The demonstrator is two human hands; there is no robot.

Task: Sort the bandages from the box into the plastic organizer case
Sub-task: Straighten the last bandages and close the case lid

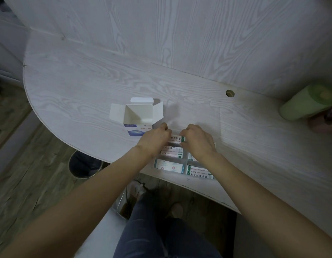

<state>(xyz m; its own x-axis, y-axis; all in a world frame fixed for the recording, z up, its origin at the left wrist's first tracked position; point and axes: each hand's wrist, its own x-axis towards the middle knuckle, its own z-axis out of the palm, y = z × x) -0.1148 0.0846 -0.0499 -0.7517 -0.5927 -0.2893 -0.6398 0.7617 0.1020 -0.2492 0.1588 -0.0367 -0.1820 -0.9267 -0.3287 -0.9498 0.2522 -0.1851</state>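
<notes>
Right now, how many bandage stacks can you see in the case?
5: one between the hands, one below it, front left, front right, one edge under the right hand. More may be hidden.

White wood-grain table (87, 86) carries open box (137, 116), organizer case (185, 162), green roll (303, 105).

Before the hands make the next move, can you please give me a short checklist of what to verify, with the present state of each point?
1. The box is open and looks emptied: ok, flaps spread, only white inside visible.
2. Bandages lie inside the compartments of the organizer case: ok for the visible ones.
3. The far compartment is packed neatly: cannot tell, both hands cover it.
4. The left hand and right hand grip firmly: cannot tell, fingers curl down at the case's far edge.
5. The case sits fully on the table: not ok, it lies right at the near edge.
</notes>
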